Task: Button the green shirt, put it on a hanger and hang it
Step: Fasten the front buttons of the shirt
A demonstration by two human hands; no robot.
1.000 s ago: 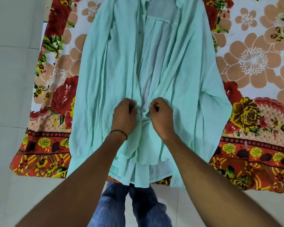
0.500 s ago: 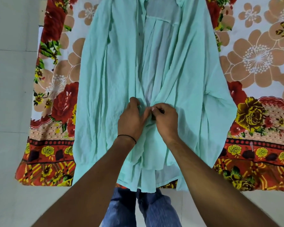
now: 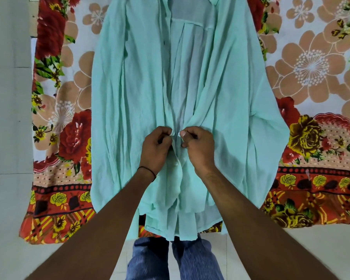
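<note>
The green shirt (image 3: 133, 93) lies spread on a bed, collar far from me and hem hanging over the near edge. Its front is open from the collar down to my hands. My left hand (image 3: 155, 149) pinches the left front edge at mid-length. Just beside it, my right hand (image 3: 198, 147) pinches the right front edge, thumb and forefinger closed on the cloth. The two edges nearly meet between my fingertips. One small button (image 3: 176, 163) shows closed below my hands. No hanger is in view.
A floral bedsheet (image 3: 311, 65) in red, orange and white covers the bed under the shirt. Pale tiled floor (image 3: 8, 199) lies to the left and in front. My legs in blue jeans (image 3: 192, 259) stand against the bed's near edge.
My hands pressed together half a second ago and have now drawn slightly apart, holding the two front edges. The view has shifted a little lower on the shirt.
</note>
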